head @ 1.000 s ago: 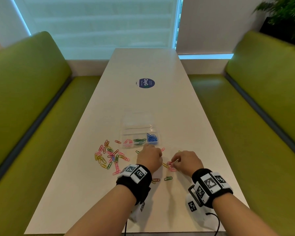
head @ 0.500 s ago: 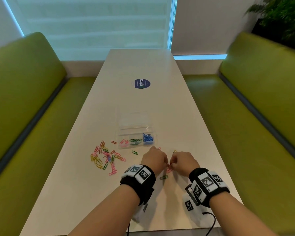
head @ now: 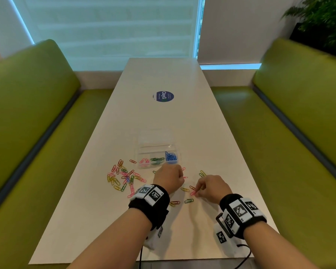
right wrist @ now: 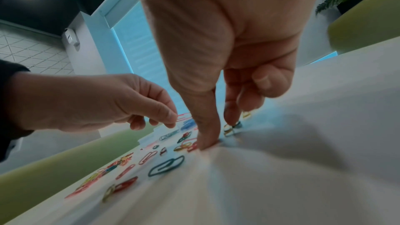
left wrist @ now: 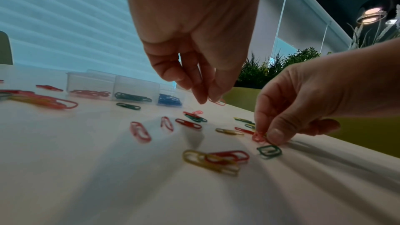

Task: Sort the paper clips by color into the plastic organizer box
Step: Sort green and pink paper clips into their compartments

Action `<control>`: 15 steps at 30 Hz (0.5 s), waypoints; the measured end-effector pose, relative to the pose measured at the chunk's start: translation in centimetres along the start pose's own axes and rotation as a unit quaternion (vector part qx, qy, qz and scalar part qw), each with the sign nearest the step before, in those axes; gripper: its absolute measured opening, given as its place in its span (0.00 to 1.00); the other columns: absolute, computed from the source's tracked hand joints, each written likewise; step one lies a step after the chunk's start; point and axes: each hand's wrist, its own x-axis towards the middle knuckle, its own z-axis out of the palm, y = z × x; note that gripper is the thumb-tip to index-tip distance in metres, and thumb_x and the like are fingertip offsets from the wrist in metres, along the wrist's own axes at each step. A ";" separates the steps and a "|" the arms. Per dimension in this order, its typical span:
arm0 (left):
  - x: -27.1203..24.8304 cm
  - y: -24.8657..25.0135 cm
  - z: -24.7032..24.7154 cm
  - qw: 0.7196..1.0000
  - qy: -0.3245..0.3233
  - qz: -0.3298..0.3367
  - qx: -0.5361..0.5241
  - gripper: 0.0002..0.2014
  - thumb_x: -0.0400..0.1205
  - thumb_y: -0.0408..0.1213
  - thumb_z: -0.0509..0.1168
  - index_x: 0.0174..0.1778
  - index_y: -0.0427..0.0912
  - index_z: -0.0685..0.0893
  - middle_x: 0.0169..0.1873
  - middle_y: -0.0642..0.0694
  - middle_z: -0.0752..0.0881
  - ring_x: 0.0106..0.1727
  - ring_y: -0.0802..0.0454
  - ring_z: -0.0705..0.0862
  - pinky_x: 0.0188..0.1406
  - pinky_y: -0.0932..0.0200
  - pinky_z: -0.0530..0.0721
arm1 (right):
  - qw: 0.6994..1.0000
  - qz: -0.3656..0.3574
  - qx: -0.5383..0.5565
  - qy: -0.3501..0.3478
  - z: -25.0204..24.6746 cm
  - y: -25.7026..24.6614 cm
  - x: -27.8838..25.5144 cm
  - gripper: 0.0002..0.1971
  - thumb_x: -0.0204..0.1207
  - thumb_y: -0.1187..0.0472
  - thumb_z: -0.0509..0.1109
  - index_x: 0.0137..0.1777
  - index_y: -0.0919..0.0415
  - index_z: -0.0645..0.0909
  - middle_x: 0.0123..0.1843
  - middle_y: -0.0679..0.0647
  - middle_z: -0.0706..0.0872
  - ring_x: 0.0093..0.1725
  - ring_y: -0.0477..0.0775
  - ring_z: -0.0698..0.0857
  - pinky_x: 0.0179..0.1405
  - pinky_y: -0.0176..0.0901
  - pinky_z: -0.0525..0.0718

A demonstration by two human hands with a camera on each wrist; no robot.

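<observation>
Your left hand (left wrist: 194, 28) pinches a pink clip (left wrist: 217, 102) above the table (head: 182, 121); your right hand (head: 213, 188) pinches another pink one (left wrist: 258, 137) on it, beside a green clip (left wrist: 269, 151). Beyond the left hand sits the box (head: 157, 147); the pile (head: 124, 176) lies left.

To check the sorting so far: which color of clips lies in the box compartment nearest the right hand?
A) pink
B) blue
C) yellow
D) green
B: in the head view, the blue clips fill the compartment of the box on the side of the right hand.
</observation>
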 end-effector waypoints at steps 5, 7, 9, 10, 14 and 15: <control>-0.5 -0.2 -0.2 1.000 0.010 -0.003 -0.005 0.08 0.81 0.38 0.62 0.49 0.44 0.87 0.51 0.46 0.87 0.57 0.50 0.81 0.46 0.60 0.75 | 1.000 0.003 -0.016 -0.010 -0.1 -0.2 0.0 0.06 0.71 0.53 0.75 0.44 0.54 0.86 0.46 0.47 0.85 0.51 0.49 0.84 0.54 0.44 0.84; -0.6 -0.2 -0.3 1.000 0.010 -0.005 -0.006 0.08 0.81 0.37 0.63 0.50 0.44 0.87 0.51 0.47 0.87 0.57 0.50 0.81 0.45 0.59 0.75 | 1.000 0.005 -0.019 -0.014 0.0 -0.3 0.0 0.07 0.72 0.53 0.75 0.44 0.55 0.86 0.44 0.46 0.84 0.51 0.49 0.84 0.55 0.45 0.84; -0.7 -0.4 -0.3 1.000 0.005 -0.009 -0.007 0.08 0.81 0.37 0.62 0.50 0.45 0.87 0.51 0.47 0.87 0.57 0.49 0.82 0.45 0.58 0.76 | 0.999 0.001 -0.028 -0.022 -0.1 -0.4 0.0 0.06 0.72 0.53 0.75 0.43 0.54 0.86 0.43 0.46 0.83 0.51 0.49 0.84 0.55 0.45 0.85; -0.7 -0.5 -0.3 1.000 0.003 -0.012 -0.010 0.08 0.81 0.38 0.62 0.50 0.45 0.87 0.51 0.47 0.87 0.57 0.49 0.82 0.47 0.57 0.78 | 0.999 -0.002 -0.029 -0.026 -0.2 -0.5 0.0 0.04 0.72 0.54 0.75 0.40 0.53 0.85 0.43 0.46 0.83 0.51 0.50 0.84 0.55 0.45 0.85; -0.7 -1.1 -0.9 1.000 0.007 -0.021 -0.007 0.10 0.82 0.39 0.60 0.52 0.46 0.86 0.51 0.47 0.88 0.56 0.49 0.83 0.51 0.53 0.83 | 0.999 -0.015 -0.022 -0.029 -1.3 -1.1 0.2 0.07 0.71 0.57 0.75 0.33 0.51 0.83 0.42 0.47 0.85 0.48 0.49 0.85 0.53 0.44 0.86; -0.6 -1.4 -1.2 1.000 0.013 -0.023 -0.006 0.10 0.82 0.38 0.60 0.52 0.45 0.87 0.50 0.47 0.88 0.56 0.49 0.83 0.52 0.53 0.84 | 1.000 -0.016 -0.013 -0.022 -1.7 -1.3 0.3 0.05 0.70 0.58 0.75 0.34 0.52 0.84 0.41 0.47 0.86 0.47 0.48 0.85 0.53 0.44 0.87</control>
